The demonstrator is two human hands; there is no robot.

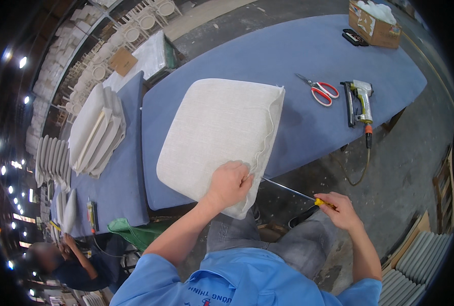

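A cream fabric-covered seat cushion [211, 132] lies tilted on the blue table, its near corner overhanging the front edge. Along its right side runs a loose, wavy fabric edge. My left hand [230, 182] is closed on the fabric near that side, fingers curled under the palm. In my right hand [341, 210] is the yellow handle of a screwdriver [293, 192] with a long metal shaft. The shaft points left, and its tip meets the cushion's right side by my left hand; the very end is hidden.
Red-handled scissors [323, 93] and a staple gun [359, 102] with a hose lie right on the blue table [237, 56]. A cardboard box [375, 25] stands at the far right. Stacked cushions [98, 130] sit left. A person [79, 265] works at lower left.
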